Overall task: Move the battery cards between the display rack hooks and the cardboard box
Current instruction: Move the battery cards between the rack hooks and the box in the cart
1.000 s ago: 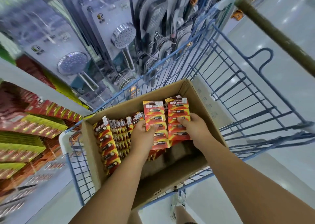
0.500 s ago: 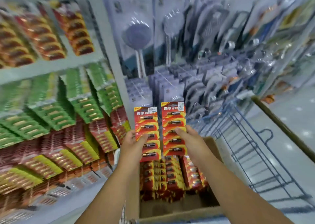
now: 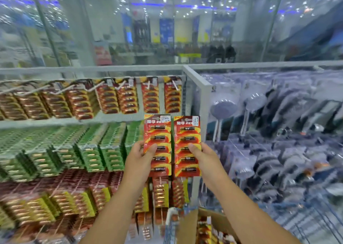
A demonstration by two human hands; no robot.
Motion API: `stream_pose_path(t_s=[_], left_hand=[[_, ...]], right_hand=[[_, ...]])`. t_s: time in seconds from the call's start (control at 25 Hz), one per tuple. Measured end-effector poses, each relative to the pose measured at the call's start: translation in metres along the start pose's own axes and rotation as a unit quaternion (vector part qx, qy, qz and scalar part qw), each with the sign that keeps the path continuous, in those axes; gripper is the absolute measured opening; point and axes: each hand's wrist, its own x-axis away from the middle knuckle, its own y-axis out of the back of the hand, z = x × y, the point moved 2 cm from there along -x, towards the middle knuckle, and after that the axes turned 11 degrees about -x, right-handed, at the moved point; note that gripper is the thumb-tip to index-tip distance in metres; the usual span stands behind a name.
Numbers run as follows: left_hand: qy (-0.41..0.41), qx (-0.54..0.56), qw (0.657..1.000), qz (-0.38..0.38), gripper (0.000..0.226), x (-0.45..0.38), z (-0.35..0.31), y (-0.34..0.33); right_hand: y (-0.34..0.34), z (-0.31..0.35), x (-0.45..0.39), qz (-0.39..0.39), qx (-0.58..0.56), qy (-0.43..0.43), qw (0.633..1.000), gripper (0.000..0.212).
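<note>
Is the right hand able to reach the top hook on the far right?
Probably yes. The right hand, holding a battery card, sits just below that hook, with nothing in between.

Two battery cards sit side by side, the left card point(image 3: 157, 145) in the left hand point(image 3: 138, 160), the right card point(image 3: 187, 145) in the right hand point(image 3: 206, 160); behind them stands the display rack point(image 3: 183, 95). The cardboard box point(image 3: 209, 223) lies below, under the right arm.
</note>
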Motion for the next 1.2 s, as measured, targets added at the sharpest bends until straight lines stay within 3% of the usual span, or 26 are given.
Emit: stream_pose_path(t_s=[0.2,0.32,0.48,0.68,0.92,1.0,1.08,1.2], left_hand=[[-0.022,0.009,0.999,-0.034,0.043,-0.041,-0.03,0.037],[-0.031,0.007,0.999,-0.016,0.026,-0.06,-0.047,0.043],[-0.036,0.006,0.999,0.01,0.026,-0.086,-0.056,0.037],[-0.041,-0.012,0.999,0.016,0.08,-0.117,-0.042,0.025],[-0.034,-0.008,0.999,0.01,0.092,-0.131,-0.042,0.018],[-0.029,-0.005,0.999,0.012,0.08,-0.134,-0.041,0.015],[-0.023,-0.004,1.0,0.006,0.049,-0.136,-0.044,0.015],[-0.004,0.0,1.0,-0.002,0.031,-0.154,-0.04,0.013]], right_hand=[[-0.052,0.031,-0.026,0.023,0.0,0.044,0.999,0.015],[-0.067,0.044,-0.043,0.011,0.005,0.067,0.998,0.017],[-0.069,0.052,-0.065,-0.018,0.001,0.076,0.997,0.021],[-0.062,0.053,-0.079,-0.049,0.0,0.071,0.996,0.018],[-0.06,0.056,-0.096,-0.043,0.009,0.064,0.997,0.016],[-0.06,0.054,-0.105,-0.043,0.015,0.057,0.997,0.016],[-0.06,0.05,-0.115,-0.048,0.015,0.053,0.997,0.016],[-0.063,0.047,-0.134,-0.061,0.011,0.057,0.996,0.017]])
